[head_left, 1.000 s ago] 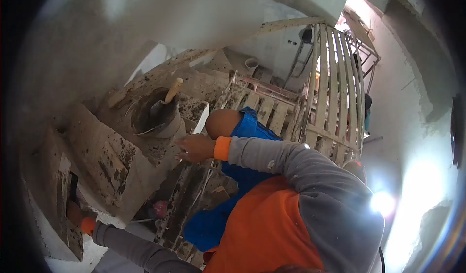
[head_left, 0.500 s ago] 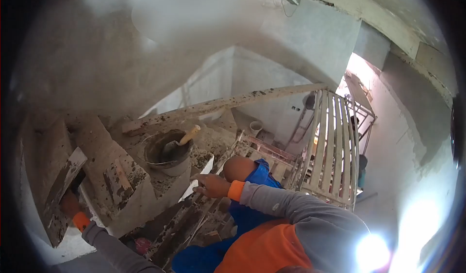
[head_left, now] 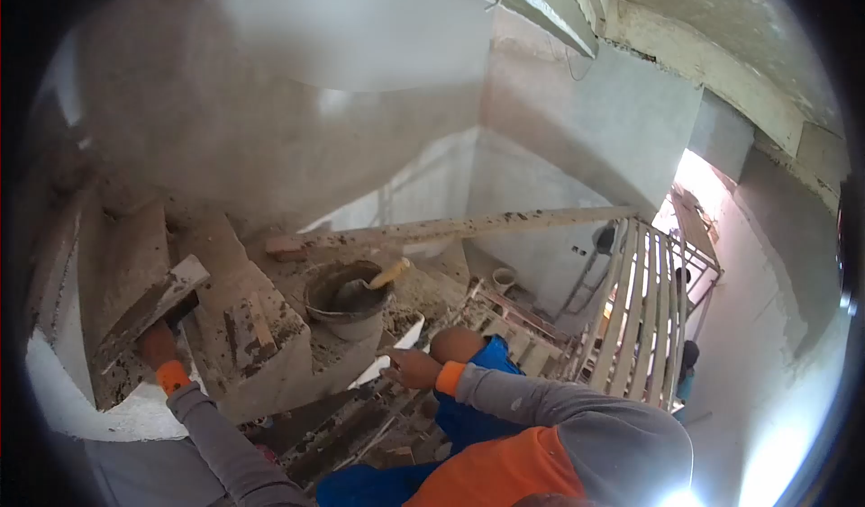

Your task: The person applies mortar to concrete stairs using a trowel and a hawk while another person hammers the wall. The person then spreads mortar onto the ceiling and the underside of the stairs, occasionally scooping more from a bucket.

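Note:
My left hand (head_left: pixel 159 345), in an orange-cuffed grey sleeve, grips a mortar-smeared plastering float (head_left: pixel 149 307) held tilted against the rough concrete step (head_left: pixel 126 264) at the far left. My right hand (head_left: pixel 413 368) hovers by my bent knee (head_left: pixel 455 343), fingers apart and holding nothing, just right of a pale board edge (head_left: pixel 396 354). A grey mortar bucket (head_left: pixel 350 313) stands on the step between my hands, with a wooden-handled trowel (head_left: pixel 389 275) resting in it.
Rough concrete stairs (head_left: pixel 261 336) run below the bucket. A long mortar-stained plank (head_left: pixel 468 226) crosses behind. A wooden slatted scaffold frame (head_left: pixel 640 300) stands at right, and planks (head_left: pixel 351 426) lie under my legs. Plastered walls close in all round; bright light glares at the lower right.
My view has tilted upward, showing more wall and ceiling. My left hand has brought the float up against the step. My right hand stays near my knee.

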`<state>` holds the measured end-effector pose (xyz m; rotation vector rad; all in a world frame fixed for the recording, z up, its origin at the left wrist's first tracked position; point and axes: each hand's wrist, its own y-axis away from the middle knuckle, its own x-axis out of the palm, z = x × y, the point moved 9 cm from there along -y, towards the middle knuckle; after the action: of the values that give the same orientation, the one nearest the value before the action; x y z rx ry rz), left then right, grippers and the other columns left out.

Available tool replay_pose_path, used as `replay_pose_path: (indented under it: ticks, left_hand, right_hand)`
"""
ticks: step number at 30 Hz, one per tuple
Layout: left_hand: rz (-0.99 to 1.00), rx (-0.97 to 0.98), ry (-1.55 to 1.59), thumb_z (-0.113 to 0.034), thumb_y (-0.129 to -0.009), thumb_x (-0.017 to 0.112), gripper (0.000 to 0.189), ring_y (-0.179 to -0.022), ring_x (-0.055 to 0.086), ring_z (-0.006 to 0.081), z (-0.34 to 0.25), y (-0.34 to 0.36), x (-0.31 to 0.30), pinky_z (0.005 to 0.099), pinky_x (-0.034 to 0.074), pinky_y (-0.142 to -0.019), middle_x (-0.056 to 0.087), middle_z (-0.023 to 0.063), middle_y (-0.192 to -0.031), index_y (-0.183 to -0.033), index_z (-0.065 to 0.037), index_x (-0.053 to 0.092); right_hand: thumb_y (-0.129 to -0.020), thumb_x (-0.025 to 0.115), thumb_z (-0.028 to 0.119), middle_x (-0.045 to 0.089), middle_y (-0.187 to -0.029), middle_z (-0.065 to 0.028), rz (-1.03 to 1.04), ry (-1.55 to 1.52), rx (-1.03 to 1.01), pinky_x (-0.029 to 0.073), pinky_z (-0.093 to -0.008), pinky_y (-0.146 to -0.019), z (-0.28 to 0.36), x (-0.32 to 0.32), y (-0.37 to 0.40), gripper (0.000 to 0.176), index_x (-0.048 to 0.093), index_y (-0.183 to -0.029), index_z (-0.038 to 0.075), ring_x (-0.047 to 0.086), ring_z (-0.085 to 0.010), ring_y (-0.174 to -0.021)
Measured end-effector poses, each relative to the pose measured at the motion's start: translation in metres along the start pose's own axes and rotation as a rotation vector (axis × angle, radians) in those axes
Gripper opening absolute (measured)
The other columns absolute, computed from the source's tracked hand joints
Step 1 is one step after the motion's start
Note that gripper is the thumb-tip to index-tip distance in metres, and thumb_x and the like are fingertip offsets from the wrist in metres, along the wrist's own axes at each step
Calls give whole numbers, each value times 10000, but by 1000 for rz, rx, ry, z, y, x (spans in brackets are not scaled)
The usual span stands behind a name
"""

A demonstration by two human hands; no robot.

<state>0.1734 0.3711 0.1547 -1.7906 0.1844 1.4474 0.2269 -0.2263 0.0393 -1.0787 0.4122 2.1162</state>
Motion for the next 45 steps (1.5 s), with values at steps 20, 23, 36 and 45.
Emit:
replay_pose_path:
  ticks: [20,23,36,45]
  left_hand:
    - [-89,-126,344,-377,-886,436,434,-1008,548,392,-27,43,-116,469,449,-845,571,210,-1138,-1055,-16,607]
    - [-78,-173,377,-406,-870,458,466,-1009,543,408,-26,46,-119,472,439,-853,564,241,-1131,-1044,-1,609]
    - [-215,-216,664,-347,-861,502,487,-1179,443,373,6,35,-101,397,358,-953,504,206,-1258,-1172,27,528]
    - [-219,-51,346,-303,-903,484,437,-1188,436,353,56,6,-59,400,337,-972,487,191,-1285,-1216,1,513]
  right_hand:
    - [-923,406,397,558,-1062,-223,118,152,-10,448,-454,-798,-45,9,-19,589,319,-1349,-1,565,-356,-910]
    - [-917,413,396,543,-1160,-235,106,117,-37,439,-473,-852,-58,20,-32,622,259,-1387,18,564,-372,-981]
    - [-804,507,175,599,-953,-188,318,-77,-234,443,-463,-772,-62,138,-64,345,532,-1121,40,578,-344,-864]
    - [-755,519,106,574,-867,-189,508,-149,-147,430,-451,-662,-71,123,-67,276,518,-1015,16,566,-334,-788]
